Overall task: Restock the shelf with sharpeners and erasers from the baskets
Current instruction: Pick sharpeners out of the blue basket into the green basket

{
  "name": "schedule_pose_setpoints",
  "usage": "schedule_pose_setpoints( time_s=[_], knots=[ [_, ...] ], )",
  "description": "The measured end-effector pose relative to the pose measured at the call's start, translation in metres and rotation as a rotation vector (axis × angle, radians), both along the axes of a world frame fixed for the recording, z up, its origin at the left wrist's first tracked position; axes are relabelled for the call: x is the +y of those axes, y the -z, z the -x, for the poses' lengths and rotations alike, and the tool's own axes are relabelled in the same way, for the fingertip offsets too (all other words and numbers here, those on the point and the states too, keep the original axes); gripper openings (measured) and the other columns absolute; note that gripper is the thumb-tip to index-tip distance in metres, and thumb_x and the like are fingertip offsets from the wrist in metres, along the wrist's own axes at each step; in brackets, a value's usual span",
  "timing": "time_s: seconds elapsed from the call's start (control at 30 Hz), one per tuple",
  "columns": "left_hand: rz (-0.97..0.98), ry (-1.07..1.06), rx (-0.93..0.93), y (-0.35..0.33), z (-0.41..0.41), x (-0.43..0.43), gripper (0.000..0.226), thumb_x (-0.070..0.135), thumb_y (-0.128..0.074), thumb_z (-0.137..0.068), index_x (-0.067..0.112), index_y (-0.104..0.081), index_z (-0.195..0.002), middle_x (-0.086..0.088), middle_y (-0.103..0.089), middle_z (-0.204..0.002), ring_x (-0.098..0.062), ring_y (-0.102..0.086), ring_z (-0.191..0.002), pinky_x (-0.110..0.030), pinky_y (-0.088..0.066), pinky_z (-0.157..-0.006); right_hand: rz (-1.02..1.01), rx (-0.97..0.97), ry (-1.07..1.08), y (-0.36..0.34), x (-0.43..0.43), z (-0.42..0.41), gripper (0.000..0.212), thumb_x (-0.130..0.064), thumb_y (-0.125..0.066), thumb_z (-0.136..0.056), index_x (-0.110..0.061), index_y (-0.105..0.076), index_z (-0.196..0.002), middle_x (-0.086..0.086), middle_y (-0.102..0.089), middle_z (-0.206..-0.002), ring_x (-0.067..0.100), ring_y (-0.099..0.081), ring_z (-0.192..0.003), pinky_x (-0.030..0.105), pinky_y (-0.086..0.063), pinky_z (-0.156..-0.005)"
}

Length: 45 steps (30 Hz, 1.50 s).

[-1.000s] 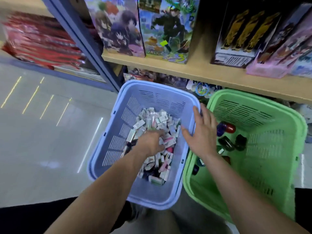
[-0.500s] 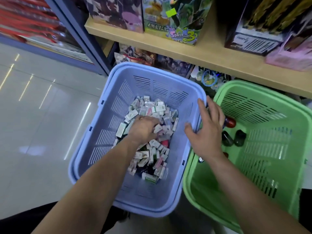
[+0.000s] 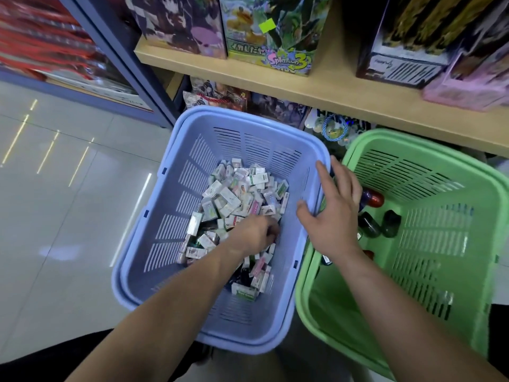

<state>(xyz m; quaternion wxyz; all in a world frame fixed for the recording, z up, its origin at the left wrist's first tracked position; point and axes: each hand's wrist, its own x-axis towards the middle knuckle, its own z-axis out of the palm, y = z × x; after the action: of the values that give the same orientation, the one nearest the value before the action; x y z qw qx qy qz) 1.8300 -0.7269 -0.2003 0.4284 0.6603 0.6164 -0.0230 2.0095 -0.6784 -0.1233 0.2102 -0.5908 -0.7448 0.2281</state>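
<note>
A blue basket (image 3: 176, 172) on the floor holds a heap of small boxed erasers (image 3: 234, 194). My left hand (image 3: 254, 234) is down in that heap with its fingers curled into the erasers; what it grips is hidden under the hand. To the right stands a green basket (image 3: 440, 150) with a few dark and red sharpeners (image 3: 371, 198) on its bottom. My right hand (image 3: 334, 213) rests with straight fingers on the blue basket's right rim, between the two baskets.
A wooden shelf (image 3: 316, 89) runs above the baskets, carrying printed boxes (image 3: 270, 31) and a pink box (image 3: 468, 86). Packets and trinkets (image 3: 334, 128) sit under it. A blue upright (image 3: 121, 59) stands at left, beside glossy floor tiles (image 3: 55, 202).
My left hand has moved nearer to me and to the right within the eraser heap. The right hand stays on the blue rim. The camera has tilted down and closer.
</note>
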Motion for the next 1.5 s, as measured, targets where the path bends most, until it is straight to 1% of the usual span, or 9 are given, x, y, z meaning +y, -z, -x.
schedule_pose_setpoints(
  time_s=[0.13,0.33,0.5,0.67,0.83,0.93,1.2,1.33,1.5],
  knots=[
    [-0.03,0.02,0.006,0.007,0.009,-0.004,0.021,0.016,-0.064,-0.095,0.028,-0.067,-0.112,0.009,-0.07,-0.101,-0.016,-0.064,-0.095,-0.035,-0.055,-0.087,0.018,0.0,-0.004,-0.001,0.0,-0.001,0.076,-0.052,-0.052,-0.087,-0.024,-0.036,-0.155,0.0,-0.025,-0.164,0.024,-0.016,-0.149,0.051,-0.025,-0.12],
    [-0.042,0.19,0.103,0.016,0.015,-0.018,0.056,0.028,-0.06,-0.096,0.04,-0.045,-0.148,0.017,-0.045,-0.149,-0.017,-0.036,-0.127,-0.043,-0.036,-0.111,0.028,-0.017,-0.002,-0.002,0.0,-0.001,0.077,-0.052,-0.054,-0.087,-0.025,-0.036,-0.156,-0.002,-0.024,-0.164,0.024,-0.016,-0.149,0.051,-0.026,-0.12],
    [-0.041,0.278,0.176,0.021,0.039,-0.011,0.055,0.044,-0.06,-0.096,0.047,-0.04,-0.147,0.003,-0.046,-0.122,-0.016,-0.044,-0.11,-0.035,-0.039,-0.104,0.042,-0.016,-0.007,-0.003,-0.001,-0.001,0.076,-0.052,-0.054,-0.087,-0.025,-0.034,-0.156,-0.003,-0.023,-0.164,0.023,-0.015,-0.15,0.052,-0.026,-0.119],
    [0.022,0.154,0.125,0.03,0.043,-0.005,0.072,0.041,-0.083,-0.079,0.041,-0.045,-0.14,0.008,-0.047,-0.133,-0.018,-0.051,-0.119,-0.041,-0.039,-0.114,0.046,-0.011,0.0,-0.004,0.0,0.0,0.076,-0.054,-0.051,-0.087,-0.026,-0.034,-0.156,-0.003,-0.023,-0.164,0.022,-0.015,-0.149,0.05,-0.027,-0.119],
    [0.007,0.081,0.152,0.024,0.035,-0.001,0.063,0.054,-0.08,-0.076,0.04,-0.053,-0.131,0.012,-0.053,-0.12,-0.017,-0.056,-0.109,-0.039,-0.049,-0.102,0.049,-0.006,0.003,-0.003,-0.001,0.0,0.075,-0.052,-0.053,-0.087,-0.025,-0.035,-0.155,-0.002,-0.024,-0.163,0.022,-0.016,-0.149,0.049,-0.026,-0.12],
    [-0.117,0.119,0.253,0.022,0.031,-0.002,0.061,0.06,-0.075,-0.079,0.036,-0.055,-0.131,0.013,-0.057,-0.113,-0.014,-0.06,-0.1,-0.032,-0.053,-0.087,0.042,-0.011,0.003,-0.004,-0.001,0.001,0.075,-0.052,-0.052,-0.087,-0.024,-0.036,-0.155,-0.001,-0.025,-0.163,0.023,-0.017,-0.148,0.048,-0.027,-0.119],
    [-0.068,0.279,0.399,0.016,0.023,-0.006,0.066,0.044,-0.075,-0.085,0.046,-0.042,-0.142,0.001,-0.051,-0.129,-0.023,-0.056,-0.114,-0.046,-0.056,-0.096,0.145,-0.05,-0.024,-0.018,-0.002,0.0,0.076,-0.047,-0.062,-0.089,-0.027,-0.033,-0.156,-0.005,-0.02,-0.165,0.018,-0.01,-0.15,0.049,-0.026,-0.121],
    [-0.018,0.169,0.335,0.014,0.02,-0.005,0.06,0.031,-0.081,-0.08,0.046,-0.05,-0.13,0.006,-0.053,-0.126,-0.02,-0.057,-0.11,-0.044,-0.055,-0.098,0.193,-0.033,-0.018,-0.037,0.0,-0.006,0.068,-0.041,-0.066,-0.091,-0.027,-0.04,-0.153,-0.009,-0.027,-0.161,0.015,-0.017,-0.147,0.041,-0.025,-0.12],
    [0.104,-0.155,-0.065,-0.018,0.037,0.001,0.048,0.025,-0.077,-0.087,0.032,-0.057,-0.13,0.005,-0.057,-0.129,-0.017,-0.062,-0.105,-0.034,-0.058,-0.093,0.135,0.053,-0.016,-0.063,0.001,-0.002,0.044,-0.03,-0.065,-0.093,-0.024,-0.058,-0.136,-0.009,-0.051,-0.135,0.012,-0.041,-0.127,0.031,-0.035,-0.103]
  ],
)
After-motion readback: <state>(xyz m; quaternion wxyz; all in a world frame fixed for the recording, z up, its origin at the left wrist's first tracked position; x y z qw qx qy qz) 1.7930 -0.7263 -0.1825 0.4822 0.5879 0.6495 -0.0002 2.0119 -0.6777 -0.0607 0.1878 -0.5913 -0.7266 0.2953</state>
